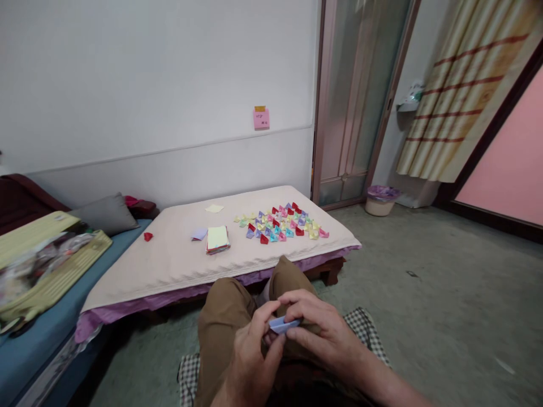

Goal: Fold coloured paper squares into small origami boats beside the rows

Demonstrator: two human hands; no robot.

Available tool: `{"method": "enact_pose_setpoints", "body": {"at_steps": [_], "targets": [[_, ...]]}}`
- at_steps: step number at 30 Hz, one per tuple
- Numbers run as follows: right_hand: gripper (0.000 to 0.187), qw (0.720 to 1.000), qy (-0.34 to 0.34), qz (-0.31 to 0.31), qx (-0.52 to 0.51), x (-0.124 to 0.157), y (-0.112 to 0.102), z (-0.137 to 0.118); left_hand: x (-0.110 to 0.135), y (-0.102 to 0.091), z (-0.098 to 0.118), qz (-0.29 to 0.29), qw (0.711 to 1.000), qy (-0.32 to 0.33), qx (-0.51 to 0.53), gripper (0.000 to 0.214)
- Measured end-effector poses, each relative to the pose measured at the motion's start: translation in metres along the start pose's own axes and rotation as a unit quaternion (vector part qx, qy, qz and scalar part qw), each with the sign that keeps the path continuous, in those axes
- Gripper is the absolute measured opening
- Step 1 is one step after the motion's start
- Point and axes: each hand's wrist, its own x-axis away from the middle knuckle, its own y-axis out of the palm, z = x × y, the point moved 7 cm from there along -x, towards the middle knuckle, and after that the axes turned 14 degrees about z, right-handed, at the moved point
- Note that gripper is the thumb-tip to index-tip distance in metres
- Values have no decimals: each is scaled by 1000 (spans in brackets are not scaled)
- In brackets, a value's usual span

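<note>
Over my lap, a small folded piece of blue paper [283,324] is held between both hands. My left hand [257,345] is closed on its left end, thumb below and fingers behind. My right hand [318,325] pinches the right end between thumb and fingers. On the low table in front, many little folded paper pieces [278,223] in red, blue, yellow, pink and green lie spread out. Left of them sits a stack of square paper sheets [218,237], pale yellow on top. Beside the stack is a lavender sheet [199,233].
The low table [169,260] wears a cream cloth. A loose yellow sheet [214,208] and a red folded piece [147,236] lie on it. An open yellow-green suitcase [80,265] rests on the blue seat at left. A lined bin [380,200] stands by the sliding door.
</note>
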Motion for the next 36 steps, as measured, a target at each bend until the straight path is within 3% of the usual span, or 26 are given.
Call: {"method": "enact_pose_setpoints", "body": {"at_steps": [2, 4, 6, 8, 12, 15, 25, 31, 36], "targets": [[11, 1000, 3, 4, -7, 0, -1, 0, 1, 4, -2, -32, 999, -11, 10, 41], [11, 999, 35, 10, -38, -1, -3, 5, 2, 12, -6, -102, 992, -49, 56, 39], [8, 991, 96, 14, -97, -1, -3, 13, 3, 22, -11, -175, 969, -108, 135, 31], [8, 970, 169, 12, -173, -1, 2, 23, 3, 29, -17, -197, 941, -168, 218, 34], [12, 913, 274, 3, -304, 4, 17, 39, 3, 36, -35, -137, 896, -277, 317, 28], [12, 887, 304, 15, -348, 7, 24, 48, 5, 42, -37, -115, 872, -304, 367, 29], [14, 850, 343, 23, -399, 13, 32, 60, 5, 40, -42, -82, 867, -312, 380, 21], [7, 831, 356, 20, -427, 12, 35, 63, 9, 43, -43, -88, 833, -352, 417, 19], [10, 801, 398, 17, -447, 13, 37, 69, 6, 43, -48, -50, 824, -359, 436, 28]]}}
